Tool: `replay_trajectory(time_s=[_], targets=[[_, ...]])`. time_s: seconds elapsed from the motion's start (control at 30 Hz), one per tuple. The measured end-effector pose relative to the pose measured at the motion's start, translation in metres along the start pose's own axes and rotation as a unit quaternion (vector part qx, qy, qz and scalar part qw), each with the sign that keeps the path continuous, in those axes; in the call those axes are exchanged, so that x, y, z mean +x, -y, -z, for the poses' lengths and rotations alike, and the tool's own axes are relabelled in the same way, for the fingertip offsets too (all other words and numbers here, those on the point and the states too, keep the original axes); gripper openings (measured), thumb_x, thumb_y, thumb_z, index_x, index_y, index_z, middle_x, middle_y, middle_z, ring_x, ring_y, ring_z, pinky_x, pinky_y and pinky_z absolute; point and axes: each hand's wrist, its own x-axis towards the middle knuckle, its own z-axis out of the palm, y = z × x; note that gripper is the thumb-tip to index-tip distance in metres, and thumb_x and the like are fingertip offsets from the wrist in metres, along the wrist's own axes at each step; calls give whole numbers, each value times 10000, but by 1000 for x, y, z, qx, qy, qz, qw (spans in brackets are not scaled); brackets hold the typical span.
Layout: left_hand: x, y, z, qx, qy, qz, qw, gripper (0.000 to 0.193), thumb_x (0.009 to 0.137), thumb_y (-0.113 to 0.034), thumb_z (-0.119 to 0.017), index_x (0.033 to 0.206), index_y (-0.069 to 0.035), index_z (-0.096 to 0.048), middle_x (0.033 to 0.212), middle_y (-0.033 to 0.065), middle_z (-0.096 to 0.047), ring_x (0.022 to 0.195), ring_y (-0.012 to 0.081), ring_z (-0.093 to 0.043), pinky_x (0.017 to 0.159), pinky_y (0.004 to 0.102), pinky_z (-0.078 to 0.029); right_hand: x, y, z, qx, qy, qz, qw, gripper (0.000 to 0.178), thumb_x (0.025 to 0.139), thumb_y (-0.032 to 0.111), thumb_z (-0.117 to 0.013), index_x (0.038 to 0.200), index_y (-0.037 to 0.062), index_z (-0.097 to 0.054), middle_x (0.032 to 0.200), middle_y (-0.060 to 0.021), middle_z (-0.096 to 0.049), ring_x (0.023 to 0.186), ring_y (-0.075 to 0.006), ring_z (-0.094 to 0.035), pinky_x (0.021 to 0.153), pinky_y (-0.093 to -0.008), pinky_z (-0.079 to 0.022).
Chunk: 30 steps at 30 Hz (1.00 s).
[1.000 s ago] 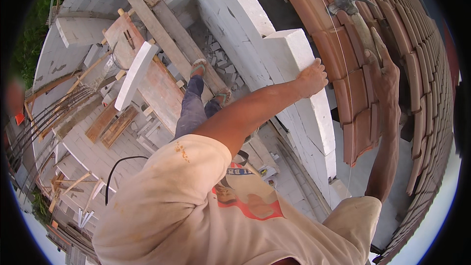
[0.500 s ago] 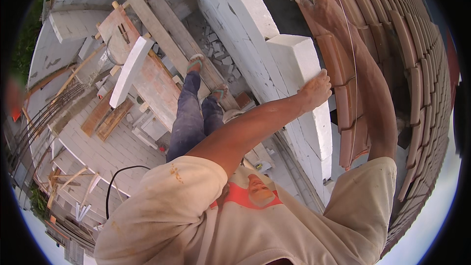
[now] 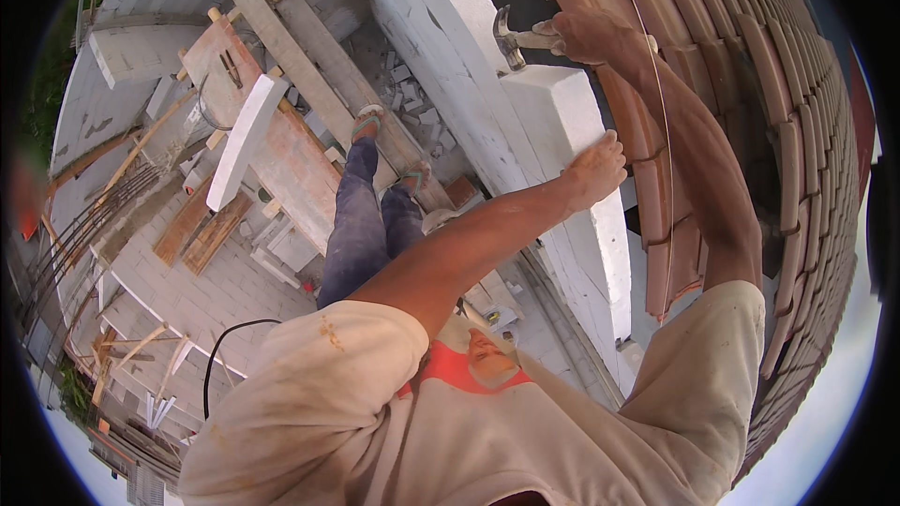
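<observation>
One claw hammer (image 3: 509,41), upper centre of the frame, handle clasped in the closed right hand (image 3: 591,36), head just beside a raised white block (image 3: 555,98). Left hand (image 3: 595,171), right of centre, laid on that block, fingers bent, grip impossible to tell. Terracotta roof tiles (image 3: 698,66), in rows, upper right.

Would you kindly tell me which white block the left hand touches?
The raised wall block near the hammer head, under the left hand; neighbouring blocks sit lower.
</observation>
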Motion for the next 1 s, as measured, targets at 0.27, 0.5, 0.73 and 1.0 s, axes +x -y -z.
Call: replay_trajectory(time_s=[0.27, 0.5, 0.73, 1.0], targets=[[-1, 3, 2, 25, 0, 3, 1000, 332, 890, -298, -741, 1196, -173, -699, 1141, 34, -681, 1199, 226, -566, 1167, 495, -259, 1, -10, -14, 112, -153, -41, 981, 503, 904, 217, -788, 1394, 240, -679, 1046, -103, -794, 818, -216, -756, 793, -388, -611], [1, 1, -2, 33, -6, 5, 999, 358, 857, -309, -765, 1183, -177, -696, 1131, 33, -675, 1196, 226, -569, 1173, 488, -256, 0, -25, -8, 78, -101, -20, 992, 468, 942, 230, -749, 1403, 238, -671, 1042, -117, -792, 803, -223, -756, 783, -384, -610], [5, -1, -7, 24, -21, 29, 999, 383, 819, -319, -807, 1152, -173, -686, 1088, 26, -653, 1159, 210, -563, 1082, 435, -323, -3, 2, 11, -67, 25, 13, 997, 458, 940, 208, -746, 1393, 196, -679, 1064, -115, -791, 799, -236, -754, 783, -379, -606], [-2, 3, 7, -6, -4, 10, 1000, 523, 697, -297, -896, 1147, -147, -675, 1084, 17, -650, 1150, 205, -565, 1045, 410, -351, -33, 8, 14, -27, -27, -15, 999, 440, 875, 219, -817, 1301, 138, -738, 973, -121, -793, 717, -223, -731, 682, -353, -613]])
